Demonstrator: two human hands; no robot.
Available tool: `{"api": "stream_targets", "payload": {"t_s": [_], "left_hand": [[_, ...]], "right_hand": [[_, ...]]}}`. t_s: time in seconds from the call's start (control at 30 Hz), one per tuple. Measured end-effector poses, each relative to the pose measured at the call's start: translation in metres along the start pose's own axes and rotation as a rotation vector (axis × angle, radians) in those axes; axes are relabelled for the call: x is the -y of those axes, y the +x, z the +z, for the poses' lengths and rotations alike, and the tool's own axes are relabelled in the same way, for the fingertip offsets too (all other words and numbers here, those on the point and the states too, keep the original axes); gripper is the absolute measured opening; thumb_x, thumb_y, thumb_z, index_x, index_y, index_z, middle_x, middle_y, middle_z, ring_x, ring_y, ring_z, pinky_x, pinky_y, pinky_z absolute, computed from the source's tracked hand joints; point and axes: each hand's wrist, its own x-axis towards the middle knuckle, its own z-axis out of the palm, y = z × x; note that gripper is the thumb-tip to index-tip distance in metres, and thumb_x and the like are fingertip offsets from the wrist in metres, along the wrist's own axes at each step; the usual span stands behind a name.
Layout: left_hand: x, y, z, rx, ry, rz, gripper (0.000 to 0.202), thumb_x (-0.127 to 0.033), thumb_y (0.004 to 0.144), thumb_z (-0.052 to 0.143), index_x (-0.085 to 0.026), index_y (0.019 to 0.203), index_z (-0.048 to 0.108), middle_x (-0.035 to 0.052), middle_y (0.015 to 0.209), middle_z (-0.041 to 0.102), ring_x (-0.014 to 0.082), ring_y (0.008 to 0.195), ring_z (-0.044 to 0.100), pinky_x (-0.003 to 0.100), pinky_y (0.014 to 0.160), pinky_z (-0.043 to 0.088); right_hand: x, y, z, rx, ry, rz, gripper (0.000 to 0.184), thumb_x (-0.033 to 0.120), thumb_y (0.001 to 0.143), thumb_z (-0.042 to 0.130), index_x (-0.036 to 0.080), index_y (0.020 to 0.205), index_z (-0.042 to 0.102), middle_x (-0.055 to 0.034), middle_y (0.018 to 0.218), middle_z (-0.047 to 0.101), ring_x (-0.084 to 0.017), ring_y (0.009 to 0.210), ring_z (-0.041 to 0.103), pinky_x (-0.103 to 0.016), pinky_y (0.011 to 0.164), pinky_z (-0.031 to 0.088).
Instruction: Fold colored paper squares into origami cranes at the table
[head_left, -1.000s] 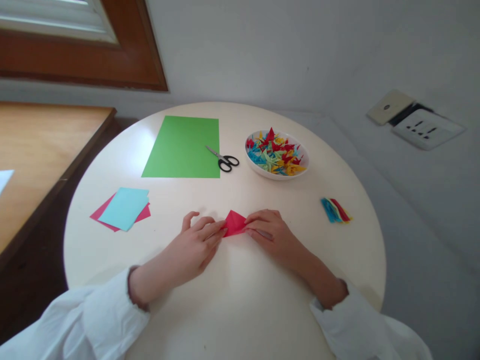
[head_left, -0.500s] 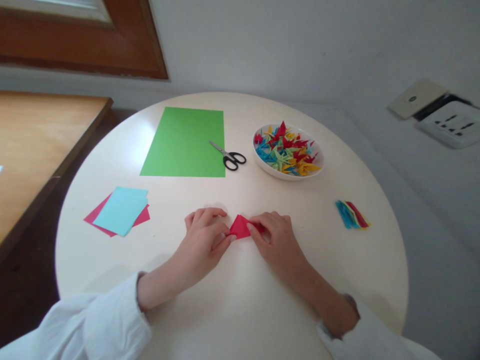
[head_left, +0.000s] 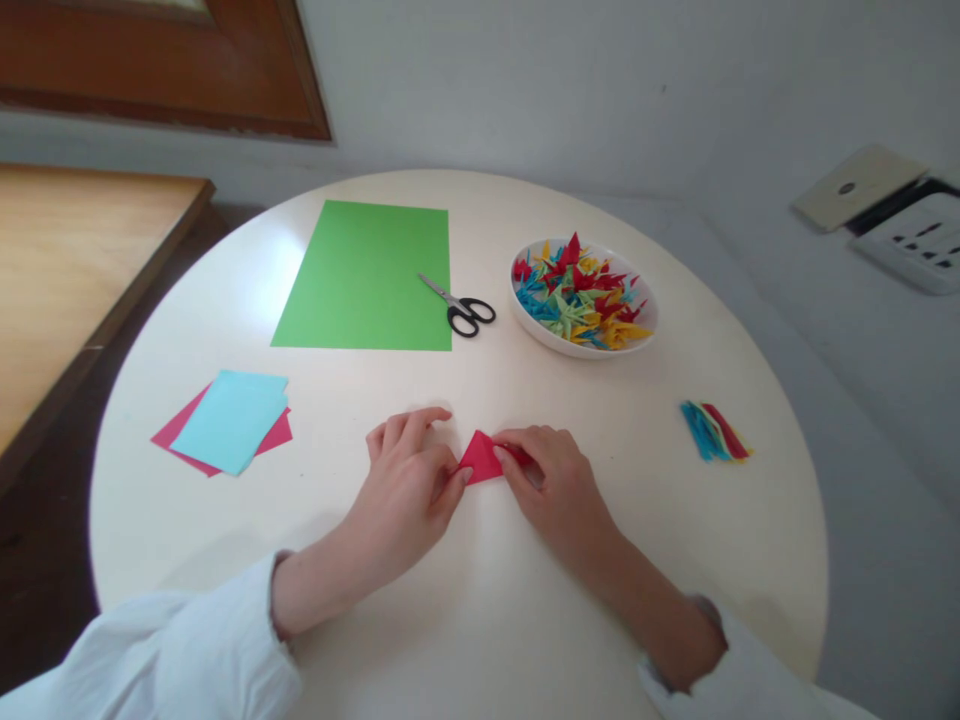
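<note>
A small piece of red folded paper (head_left: 482,459) is held between my two hands, low over the middle of the white table. My left hand (head_left: 409,475) pinches its left corner between thumb and index finger, the other fingers curled loosely. On the other side, my right hand (head_left: 551,475) grips the right end with thumb and fingertips, hiding part of it. The visible part of the paper is roughly triangular, its point facing away from me.
The round white table (head_left: 480,610) holds a green sheet (head_left: 360,280), scissors (head_left: 459,304) overlapping its edge, and a white bowl (head_left: 555,342) of colourful paper cranes. Light-blue and red paper squares (head_left: 232,420) lie left. Folded coloured paper strips (head_left: 715,432) lie right. A wooden table (head_left: 90,230) stands beside.
The camera view has shifted slightly, moving the surroundings a little in the picture. Both hands keep hold of the red paper, with barely any change in their grip.
</note>
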Motion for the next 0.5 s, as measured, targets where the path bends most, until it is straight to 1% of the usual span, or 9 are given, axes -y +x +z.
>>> {"api": "stream_targets", "payload": {"t_s": [0.1, 0.2, 0.4, 0.5], "left_hand": [[-0.0003, 0.0003, 0.0006, -0.010, 0.008, -0.005, 0.027, -0.023, 0.082, 0.047, -0.016, 0.060, 0.060, 0.0092, 0.121, 0.046, 0.0292, 0.107, 0.039, 0.051, 0.083, 0.036], [-0.0007, 0.0004, 0.0010, -0.015, 0.014, -0.007, 0.029, -0.025, 0.083, 0.046, -0.016, 0.059, 0.059, 0.0097, 0.122, 0.045, 0.0295, 0.107, 0.039, 0.051, 0.083, 0.036], [-0.0008, 0.0009, 0.0016, -0.008, 0.023, -0.013, 0.029, -0.025, 0.082, 0.047, -0.015, 0.057, 0.057, 0.0096, 0.123, 0.045, 0.0297, 0.107, 0.038, 0.051, 0.083, 0.036], [-0.0008, 0.0010, 0.0020, -0.027, 0.028, -0.004, 0.029, -0.025, 0.082, 0.048, -0.015, 0.056, 0.056, 0.0097, 0.122, 0.046, 0.0292, 0.107, 0.039, 0.051, 0.083, 0.037]], "right_hand": [[-0.0004, 0.0014, -0.0005, 0.025, 0.013, 0.046, 0.010, 0.019, 0.082, 0.050, 0.020, 0.081, 0.060, -0.0031, 0.077, 0.067, -0.017, 0.070, 0.058, -0.030, 0.066, 0.040], [0.0000, 0.0027, -0.0004, 0.038, 0.003, 0.059, 0.011, 0.020, 0.082, 0.049, 0.019, 0.082, 0.060, -0.0036, 0.077, 0.067, -0.018, 0.070, 0.058, -0.031, 0.066, 0.041], [-0.0007, 0.0028, 0.0007, 0.058, 0.002, 0.016, 0.015, 0.016, 0.083, 0.048, 0.020, 0.088, 0.062, -0.0038, 0.084, 0.068, -0.018, 0.076, 0.058, -0.031, 0.068, 0.040], [-0.0020, 0.0020, 0.0009, 0.067, -0.012, 0.001, 0.019, 0.017, 0.083, 0.048, 0.021, 0.091, 0.064, -0.0040, 0.080, 0.067, -0.018, 0.074, 0.057, -0.031, 0.067, 0.040]]}}
